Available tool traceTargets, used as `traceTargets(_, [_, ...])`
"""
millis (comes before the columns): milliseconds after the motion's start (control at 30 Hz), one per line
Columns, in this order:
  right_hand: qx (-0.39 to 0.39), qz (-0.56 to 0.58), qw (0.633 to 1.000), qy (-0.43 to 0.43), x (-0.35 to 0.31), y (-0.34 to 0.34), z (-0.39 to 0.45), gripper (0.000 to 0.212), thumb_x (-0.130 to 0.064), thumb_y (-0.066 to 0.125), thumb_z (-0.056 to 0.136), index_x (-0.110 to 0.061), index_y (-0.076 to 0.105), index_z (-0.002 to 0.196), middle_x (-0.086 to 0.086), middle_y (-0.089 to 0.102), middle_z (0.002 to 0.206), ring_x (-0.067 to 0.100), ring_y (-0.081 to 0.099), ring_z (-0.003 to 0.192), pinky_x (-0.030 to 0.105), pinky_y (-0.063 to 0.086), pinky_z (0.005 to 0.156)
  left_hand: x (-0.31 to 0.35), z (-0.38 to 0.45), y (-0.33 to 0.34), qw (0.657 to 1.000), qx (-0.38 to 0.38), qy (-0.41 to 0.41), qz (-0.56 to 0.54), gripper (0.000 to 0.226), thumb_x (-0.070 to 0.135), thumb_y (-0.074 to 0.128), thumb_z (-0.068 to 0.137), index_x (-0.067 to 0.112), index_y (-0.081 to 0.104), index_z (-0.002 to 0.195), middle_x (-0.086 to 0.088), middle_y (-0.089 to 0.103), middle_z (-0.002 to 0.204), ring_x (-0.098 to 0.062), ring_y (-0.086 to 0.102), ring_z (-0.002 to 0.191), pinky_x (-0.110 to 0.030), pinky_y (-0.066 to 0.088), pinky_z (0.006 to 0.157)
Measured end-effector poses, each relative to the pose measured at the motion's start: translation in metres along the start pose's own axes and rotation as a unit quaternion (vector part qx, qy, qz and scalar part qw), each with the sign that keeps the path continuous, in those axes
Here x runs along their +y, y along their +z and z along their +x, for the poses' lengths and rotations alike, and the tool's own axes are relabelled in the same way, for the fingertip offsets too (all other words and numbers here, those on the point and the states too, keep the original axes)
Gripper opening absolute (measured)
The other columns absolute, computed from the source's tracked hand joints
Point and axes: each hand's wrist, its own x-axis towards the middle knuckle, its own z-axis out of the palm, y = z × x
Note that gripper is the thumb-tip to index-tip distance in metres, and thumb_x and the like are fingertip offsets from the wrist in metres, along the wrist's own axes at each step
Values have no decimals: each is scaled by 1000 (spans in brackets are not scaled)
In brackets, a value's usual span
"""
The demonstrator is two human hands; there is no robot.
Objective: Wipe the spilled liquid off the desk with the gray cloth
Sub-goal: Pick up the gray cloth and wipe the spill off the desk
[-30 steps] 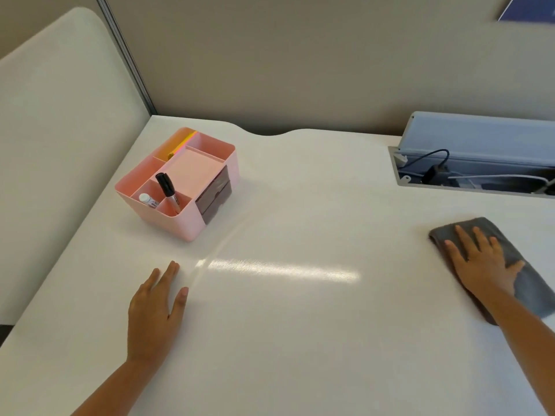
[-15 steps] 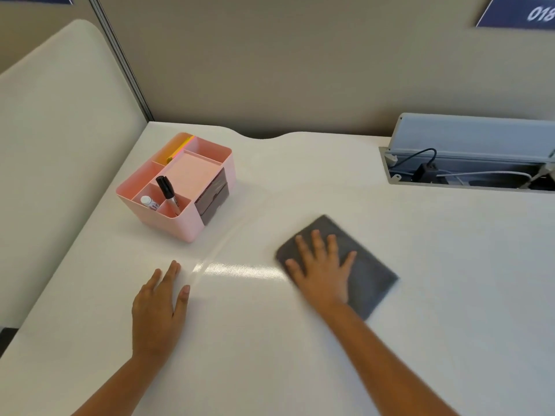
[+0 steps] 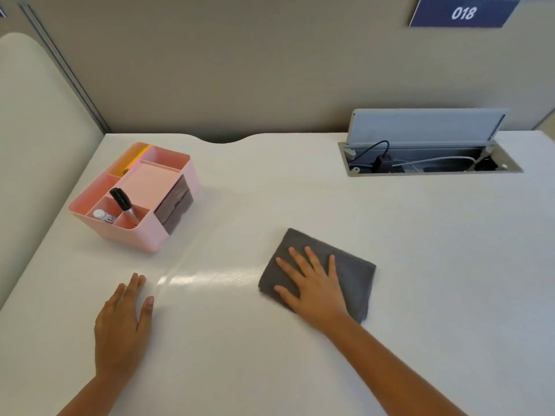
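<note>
A folded gray cloth lies on the white desk near its middle. My right hand presses flat on the cloth's left half, fingers spread and pointing away from me. A shiny, wet-looking streak runs along the desk from the cloth's left edge toward my left hand. That hand rests palm down on the bare desk, holding nothing.
A pink desk organizer with a black marker stands at the back left. An open cable box with wires is sunk into the desk at the back right. Partition walls close the back and left sides.
My right hand slid the gray cloth from the desk's right side leftward to the middle, then slightly back to the right. My left hand stayed where it was.
</note>
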Motion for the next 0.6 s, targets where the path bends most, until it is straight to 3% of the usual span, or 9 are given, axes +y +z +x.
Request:
traceTargets(167, [40, -12, 964, 261, 159, -36, -46, 62, -67, 22, 86, -47, 10, 143, -5, 6, 159, 26, -4, 145, 61, -1, 112, 2, -1, 0, 1000, 9, 0, -18, 70, 54, 19, 82, 13, 40, 135, -12, 42, 145, -35, 35, 135, -54, 29, 108])
traceTargets(300, [41, 6, 916, 398, 212, -50, -113, 79, -75, 6, 72, -45, 9, 145, -3, 5, 159, 26, -5, 145, 62, 0, 112, 1, 0, 1, 1000, 19, 9, -22, 70, 54, 19, 83, 12, 42, 133, -13, 42, 145, -37, 37, 134, -56, 31, 106])
traceTargets(467, [27, 5, 915, 401, 162, -31, -128, 71, -71, 8, 79, -44, 3, 144, 0, 2, 159, 29, -9, 144, 63, 0, 111, 1, 2, 3, 1000, 21, 10, -16, 70, 54, 20, 83, 10, 43, 132, -15, 44, 143, -39, 39, 132, -57, 33, 104])
traceTargets(600, [2, -33, 944, 328, 76, -15, -106, 63, -65, 21, 87, -43, 9, 145, 1, 9, 159, 35, -1, 144, 65, 6, 110, 2, 1, 2, 1000, 20, 13, -6, 71, 54, 20, 83, 10, 43, 132, -14, 44, 143, -39, 38, 132, -58, 33, 104])
